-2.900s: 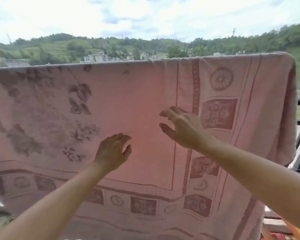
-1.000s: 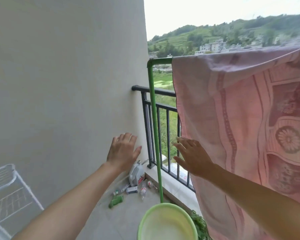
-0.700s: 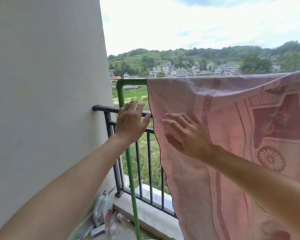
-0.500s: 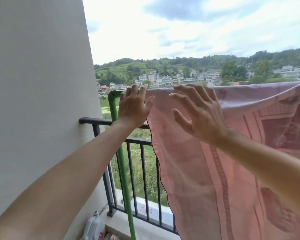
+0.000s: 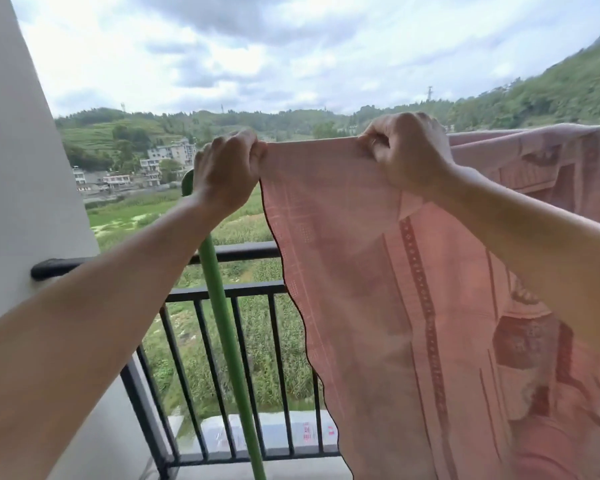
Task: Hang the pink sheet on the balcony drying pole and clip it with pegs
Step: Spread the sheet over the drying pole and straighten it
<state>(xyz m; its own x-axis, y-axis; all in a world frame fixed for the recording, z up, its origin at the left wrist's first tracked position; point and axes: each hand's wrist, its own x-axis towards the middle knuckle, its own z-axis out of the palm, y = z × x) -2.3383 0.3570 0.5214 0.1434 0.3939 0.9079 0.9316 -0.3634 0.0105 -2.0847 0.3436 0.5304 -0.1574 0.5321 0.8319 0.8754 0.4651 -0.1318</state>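
The pink sheet (image 5: 368,278), patterned with darker bands and squares, hangs over the drying pole and fills the right half of the view. My left hand (image 5: 227,171) grips its top left corner. My right hand (image 5: 407,152) grips the top edge a little further right, and the cloth is stretched taut between the two hands. The green drying pole (image 5: 222,323) shows as an upright post behind my left forearm; its horizontal part is hidden under the sheet and my hands. No pegs are in view.
A white wall (image 5: 18,174) rises close on the left. A black metal balcony railing (image 5: 229,292) runs behind the green post and the sheet. Beyond it lie green fields, buildings and wooded hills.
Both hands have risen to the top of the sheet and closed on its edge, pulling it taut near the pole's left end. Earlier they were open and reaching. My view turned left, then lifted.
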